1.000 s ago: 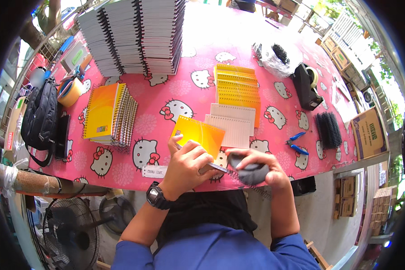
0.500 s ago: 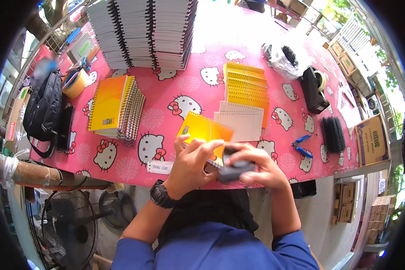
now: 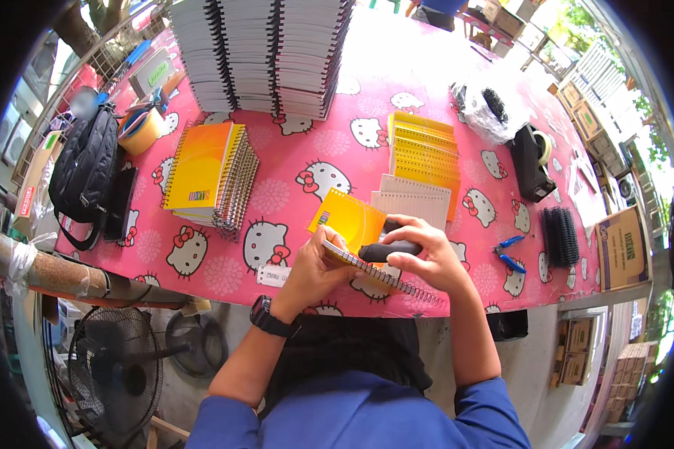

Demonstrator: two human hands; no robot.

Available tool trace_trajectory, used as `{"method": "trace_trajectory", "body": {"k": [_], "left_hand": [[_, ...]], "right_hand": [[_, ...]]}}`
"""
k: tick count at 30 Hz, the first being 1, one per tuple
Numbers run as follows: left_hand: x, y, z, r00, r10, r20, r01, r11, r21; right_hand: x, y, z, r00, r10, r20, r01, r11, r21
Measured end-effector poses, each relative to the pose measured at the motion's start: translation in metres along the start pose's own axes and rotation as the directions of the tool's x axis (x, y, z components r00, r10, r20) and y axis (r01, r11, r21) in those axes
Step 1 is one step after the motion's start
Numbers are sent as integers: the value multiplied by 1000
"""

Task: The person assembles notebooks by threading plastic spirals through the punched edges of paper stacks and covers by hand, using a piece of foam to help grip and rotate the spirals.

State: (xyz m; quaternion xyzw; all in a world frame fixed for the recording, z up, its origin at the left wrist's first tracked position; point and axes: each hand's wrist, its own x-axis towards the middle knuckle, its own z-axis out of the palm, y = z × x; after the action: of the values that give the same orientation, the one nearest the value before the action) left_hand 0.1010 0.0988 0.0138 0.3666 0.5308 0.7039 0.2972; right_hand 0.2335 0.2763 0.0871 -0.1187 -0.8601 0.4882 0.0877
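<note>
My left hand (image 3: 318,269), with a black watch on its wrist, is closed on a thin notebook (image 3: 341,253) near the table's front edge. A black wire coil (image 3: 404,284) runs along the notebook's edge, and its loose end sticks out to the right. My right hand (image 3: 438,258) is closed around a dark, rounded tool (image 3: 388,251) just above the coil. Whether the tool touches the coil I cannot tell. A yellow-orange cover (image 3: 352,217) with a row of holes lies just beyond my hands. Past it are punched lined sheets (image 3: 412,198) and overlapping yellow covers (image 3: 425,153).
Bound yellow notebooks (image 3: 202,168) are stacked at left, behind them tall piles of white spiral books (image 3: 254,60). A black bag (image 3: 86,165) and tape roll (image 3: 142,135) lie far left. At right are blue-handled pliers (image 3: 511,254), black coils (image 3: 560,236) and a tape dispenser (image 3: 532,165).
The coil's loose end now shows to the right of the notebook, which has tilted edge-up. My right hand, blurred before, is sharper and slightly higher with the dark tool. The view has shifted slightly.
</note>
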Motion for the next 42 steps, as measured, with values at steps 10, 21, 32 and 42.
{"method": "trace_trajectory", "body": {"k": [10,21,32,42], "left_hand": [[-3,-2,0,1000,22,12,-22,998,62],[-6,-3,0,999,-31,7,31,999,24],[2,34,11,989,129,-77,-127,992,24],[-8,64,23,965,254,-65,-222,923,314]], "right_hand": [[14,-5,5,949,-239,204,72,798,598],[3,12,2,948,-201,-248,238,963,129],[-70,31,-60,767,-159,-621,-356,699,-620],[-18,-61,41,848,-388,-361,389,918,-74]]}}
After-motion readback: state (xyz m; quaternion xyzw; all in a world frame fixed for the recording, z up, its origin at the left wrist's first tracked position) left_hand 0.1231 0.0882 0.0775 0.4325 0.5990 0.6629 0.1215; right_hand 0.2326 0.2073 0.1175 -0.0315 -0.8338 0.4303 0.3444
